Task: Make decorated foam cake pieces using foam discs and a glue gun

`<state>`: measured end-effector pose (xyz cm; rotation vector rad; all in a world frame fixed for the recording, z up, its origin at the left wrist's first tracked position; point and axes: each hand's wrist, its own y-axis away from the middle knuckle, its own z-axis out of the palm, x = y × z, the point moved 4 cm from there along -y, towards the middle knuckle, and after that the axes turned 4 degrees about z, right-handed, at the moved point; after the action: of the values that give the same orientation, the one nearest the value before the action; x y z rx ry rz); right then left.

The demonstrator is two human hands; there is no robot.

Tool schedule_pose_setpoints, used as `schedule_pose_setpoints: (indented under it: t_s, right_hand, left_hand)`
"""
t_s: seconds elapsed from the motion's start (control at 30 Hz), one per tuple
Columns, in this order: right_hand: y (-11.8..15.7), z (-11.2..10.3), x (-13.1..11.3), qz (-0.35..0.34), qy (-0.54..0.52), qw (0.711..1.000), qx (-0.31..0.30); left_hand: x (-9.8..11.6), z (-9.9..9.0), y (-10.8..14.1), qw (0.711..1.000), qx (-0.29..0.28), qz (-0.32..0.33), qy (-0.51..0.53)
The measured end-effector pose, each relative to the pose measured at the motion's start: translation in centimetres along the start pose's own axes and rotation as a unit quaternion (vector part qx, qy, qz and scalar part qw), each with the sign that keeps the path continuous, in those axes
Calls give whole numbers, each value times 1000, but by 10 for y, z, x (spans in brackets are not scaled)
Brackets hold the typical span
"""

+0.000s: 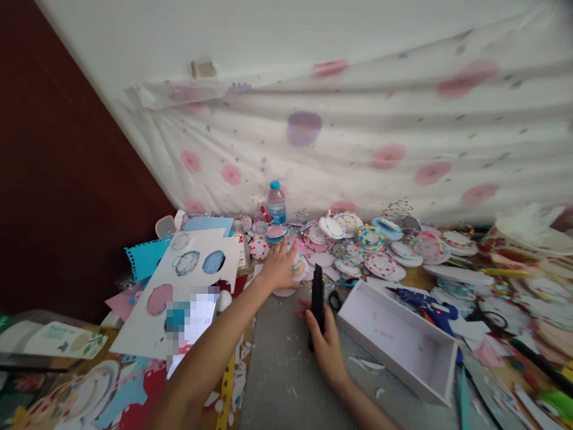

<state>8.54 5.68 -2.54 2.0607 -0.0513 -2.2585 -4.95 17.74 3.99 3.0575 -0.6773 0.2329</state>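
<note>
My left hand (278,264) reaches forward with its fingers spread over the near edge of a pile of round paper discs. It is over a disc with a coloured trim (297,264), and I cannot tell whether the fingertips touch it. Closer to me, my right hand (326,340) is wrapped round a black stapler (317,298), which points away from me above the grey mat (273,370). Beside the right hand lies an open white box (394,343) with a few small pink bits inside.
A water bottle (276,203) stands against the flowered sheet (349,137). On the right lie a blue glue gun (432,307) and black scissors (487,316). White card with round cut-outs (152,328), a phone (203,316) and a yellow ruler (227,388) are on the left.
</note>
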Motion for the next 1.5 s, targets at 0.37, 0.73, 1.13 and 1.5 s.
schedule_pose_setpoints:
  t_s: [0.37, 0.73, 1.13, 1.5]
  right_hand:
    - [16, 6, -6, 32, -24, 999, -15]
    - [63, -17, 30, 152, -65, 981, -100]
    - [54, -11, 37, 203, -107, 973, -19]
    - [54, -10, 44, 204, -112, 972, -11]
  left_hand:
    - [-6, -27, 21, 998, -41, -13, -44]
    - [13, -89, -35, 982, 102, 124, -96]
    - [32, -52, -119, 948, 127, 226, -183]
    - [42, -53, -118, 947, 129, 253, -149]
